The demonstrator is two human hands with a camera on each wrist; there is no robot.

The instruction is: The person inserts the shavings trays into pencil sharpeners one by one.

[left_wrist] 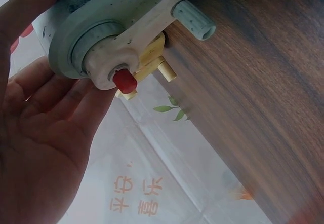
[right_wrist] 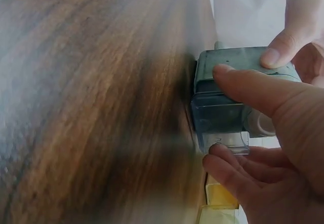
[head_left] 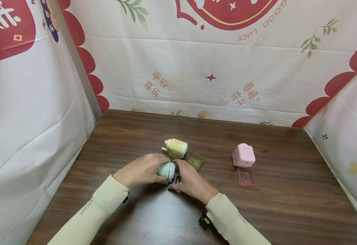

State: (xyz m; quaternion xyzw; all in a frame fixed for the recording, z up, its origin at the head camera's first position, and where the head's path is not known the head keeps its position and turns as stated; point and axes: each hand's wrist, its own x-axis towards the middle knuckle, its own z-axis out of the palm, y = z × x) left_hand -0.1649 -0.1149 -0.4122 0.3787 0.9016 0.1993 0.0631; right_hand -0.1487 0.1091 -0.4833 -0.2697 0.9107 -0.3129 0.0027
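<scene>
Your left hand (head_left: 148, 169) is curled round the green sharpener (head_left: 165, 170), thumb and fingers on opposite sides of the body, while your right hand (head_left: 192, 180) pinches its right end, thumb on the body and fingertips against the clear tray (right_wrist: 237, 141). The sharpener sits between your hands, left of the middle of the bench (head_left: 288, 194); whether it touches the wood or hangs just above, you cannot tell from here. Expect a light, stiff shell, probably hard plastic, smooth enough to slip if your fingers are damp. Hold it by the broad sides, as your left hand does, and keep your weight off the crank (left_wrist: 152, 24) and its knob (left_wrist: 195, 21), which would likely turn under you. The tray looks thin and brittle: take it by its side walls with a soft pinch and pull or push it straight, because a twist may crack it. How far it is seated is hidden by your fingers. Just beyond your hands, on the far side, lies the yellow sharpener (head_left: 177, 148), its yellow tray (head_left: 195, 160) beside it; well to the right stands the pink sharpener (head_left: 244, 156), with the pink tray (head_left: 245, 177) on its near side.
</scene>
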